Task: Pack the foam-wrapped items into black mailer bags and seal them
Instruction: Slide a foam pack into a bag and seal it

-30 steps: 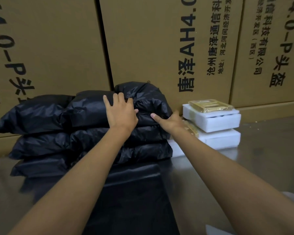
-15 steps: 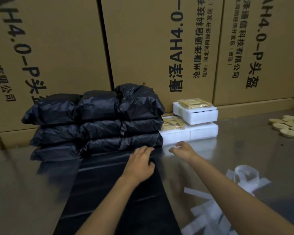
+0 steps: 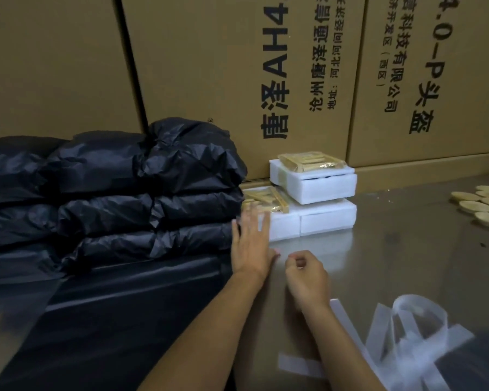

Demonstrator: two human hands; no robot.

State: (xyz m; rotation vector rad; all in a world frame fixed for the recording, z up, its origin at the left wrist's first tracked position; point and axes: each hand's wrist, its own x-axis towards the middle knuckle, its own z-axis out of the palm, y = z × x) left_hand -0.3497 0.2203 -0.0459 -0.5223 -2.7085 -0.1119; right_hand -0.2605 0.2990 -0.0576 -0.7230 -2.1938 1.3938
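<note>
Already a good share of the job looks done: at far left a stack of filled black mailer bags sits three layers high against the cardboard cartons, each bag bulging and folded shut, though the seals themselves cannot be made out. Nearer, a flat pile of empty black mailers lies spread on the steel table, ready for the next item. Moving right, the left hand lies flat with fingers straight and spread, its tips blurred, just at the corner where the stack meets the foam; whether it touches either cannot be told. Just beside it the right hand is loosely curled and holds nothing visible. Beyond them, the foam-wrapped items remain unpacked, one block on top of a lower layer, with clear packets of pale pieces on top. So at least these few are left to bag and seal. At near right lie white peel-off strips, and at far right some pale oval pieces.
</note>
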